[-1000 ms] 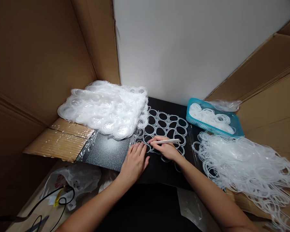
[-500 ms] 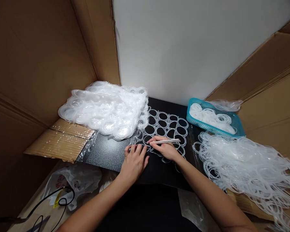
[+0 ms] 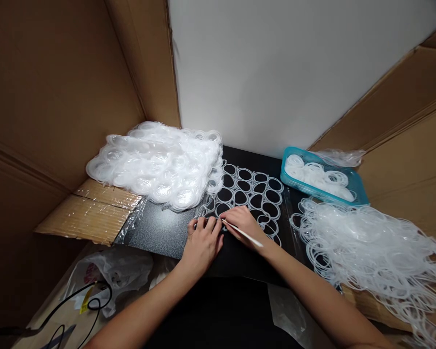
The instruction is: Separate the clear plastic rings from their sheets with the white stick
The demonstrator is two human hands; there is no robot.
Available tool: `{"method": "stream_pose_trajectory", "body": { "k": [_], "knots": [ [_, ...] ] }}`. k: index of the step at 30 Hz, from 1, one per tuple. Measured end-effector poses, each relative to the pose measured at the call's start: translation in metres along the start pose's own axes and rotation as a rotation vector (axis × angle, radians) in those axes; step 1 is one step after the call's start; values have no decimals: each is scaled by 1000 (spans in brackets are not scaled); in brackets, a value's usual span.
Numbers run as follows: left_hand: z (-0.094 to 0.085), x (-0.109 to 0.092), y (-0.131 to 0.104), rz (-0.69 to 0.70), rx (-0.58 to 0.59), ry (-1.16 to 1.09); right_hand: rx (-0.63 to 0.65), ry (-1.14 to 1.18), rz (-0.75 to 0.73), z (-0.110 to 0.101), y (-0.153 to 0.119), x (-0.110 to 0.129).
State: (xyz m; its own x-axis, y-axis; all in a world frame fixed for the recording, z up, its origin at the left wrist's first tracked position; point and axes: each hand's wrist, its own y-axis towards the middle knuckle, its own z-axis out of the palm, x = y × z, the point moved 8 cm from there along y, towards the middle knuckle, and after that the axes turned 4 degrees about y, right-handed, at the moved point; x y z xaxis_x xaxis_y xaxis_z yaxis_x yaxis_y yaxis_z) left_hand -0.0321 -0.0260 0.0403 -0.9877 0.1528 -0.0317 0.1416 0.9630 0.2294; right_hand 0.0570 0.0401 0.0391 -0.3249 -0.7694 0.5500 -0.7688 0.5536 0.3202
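Observation:
On the black work surface (image 3: 240,259) lies a flat sheet of joined translucent plastic rings (image 3: 244,186), in rows. At its near left edge my left hand (image 3: 203,241) has bent fingers, closed on the sheet with the tips pressed down. My right hand (image 3: 244,224) is closed in a pinch around a slim white stick-like tool (image 3: 252,239). The tool's tip meets the sheet beside my left fingertips; its tip is too small to make out. Looser rings stick up just right of my right hand.
A thick pile of white ring sheets (image 3: 163,165) stands at the left. At the right, a blue plastic basket (image 3: 288,182) holds coiled rings, with a tangled heap of clear rings (image 3: 366,247) nearer me. Cardboard walls (image 3: 58,72) and a white panel (image 3: 276,72) enclose the surface.
The tool in my right hand has swung from pointing right to slanting down toward me. My right hand has turned and shifted slightly nearer; my left hand has barely moved.

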Motion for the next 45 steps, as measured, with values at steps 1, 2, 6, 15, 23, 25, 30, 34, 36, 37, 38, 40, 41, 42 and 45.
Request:
{"method": "stream_pose_trajectory", "body": {
  "k": [1, 2, 6, 15, 23, 25, 30, 34, 36, 37, 38, 40, 41, 42, 45],
  "knots": [
    [0, 0, 0, 1, 0, -1, -11, -50, -47, 2, -2, 4],
    [0, 0, 0, 3, 0, -3, -28, -93, -75, 3, -3, 7],
    [0, 2, 1, 5, -4, -19, -195, -212, -9, -24, -1, -6],
    [-5, 13, 1, 47, -12, -16, -731, -203, 478, -158, -28, -101],
    [-13, 54, 2, 46, -47, 33, -1159, 214, 648, -182, -106, -114],
    [-17, 60, 7, 49, -52, 35, -1262, 507, 703, -176, -125, -118],
    [-32, 26, 32, 126, -140, -100, -1159, 1222, 780, -124, -127, -106],
    [-14, -59, 48, 542, 3, -333, -1130, 1557, 810, -94, -124, -92],
    [1, -86, 53, 629, 57, -336, -1096, 1684, 796, -90, -120, -85],
    [9, -94, 54, 641, 75, -328, -1067, 1736, 778, -91, -118, -81],
    [15, -99, 54, 644, 92, -323, -1036, 1779, 756, -92, -116, -77],
    [24, -104, 46, 645, 138, -329, -979, 1821, 702, -97, -113, -70],
    [25, -105, 39, 649, 166, -341, -960, 1813, 674, -101, -113, -67],
    [23, -106, 30, 658, 200, -356, -950, 1786, 647, -104, -114, -66],
    [7, -112, 3, 710, 317, -420, -992, 1624, 591, -114, -122, -71]
  ]
}}
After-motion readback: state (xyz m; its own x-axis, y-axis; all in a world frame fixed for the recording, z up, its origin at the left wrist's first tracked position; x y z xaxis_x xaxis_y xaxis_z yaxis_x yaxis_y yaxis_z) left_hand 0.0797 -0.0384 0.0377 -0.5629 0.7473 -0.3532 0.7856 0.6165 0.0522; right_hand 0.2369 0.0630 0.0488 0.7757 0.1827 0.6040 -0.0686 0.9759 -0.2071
